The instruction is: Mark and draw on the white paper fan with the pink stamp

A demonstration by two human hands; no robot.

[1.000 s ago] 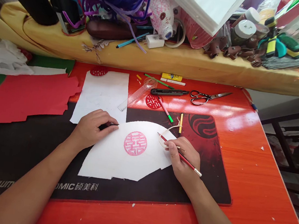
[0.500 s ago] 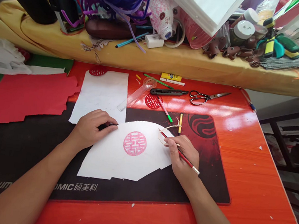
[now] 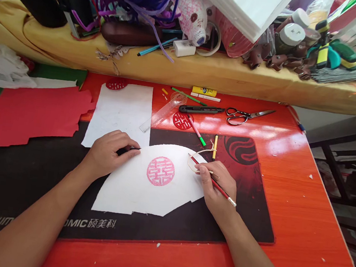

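A white fan-shaped paper (image 3: 131, 193) lies on the black desk mat (image 3: 186, 227), with a pink round double-happiness design (image 3: 161, 171) near its middle. My right hand (image 3: 219, 182) grips a red pencil (image 3: 225, 194), its tip on or just over the paper's upper right part. A cream string (image 3: 199, 152) curves around the pencil tip and runs up beside a yellow marker (image 3: 215, 146). At the paper's upper left edge, my left hand (image 3: 109, 151) is closed, thumb and fingers pinching something dark and thin, mostly hidden.
Behind the paper lie a clear ruler (image 3: 160, 115), a box cutter (image 3: 202, 110), scissors (image 3: 248, 115), a pink marker with a green cap (image 3: 197, 131) and a glue stick (image 3: 204, 91). Red paper (image 3: 34, 116) covers the left side. A cluttered shelf (image 3: 230, 77) runs along the back.
The pencil's back end has shifted very slightly to the left and down with my right hand. My left hand and the paper stay in place.
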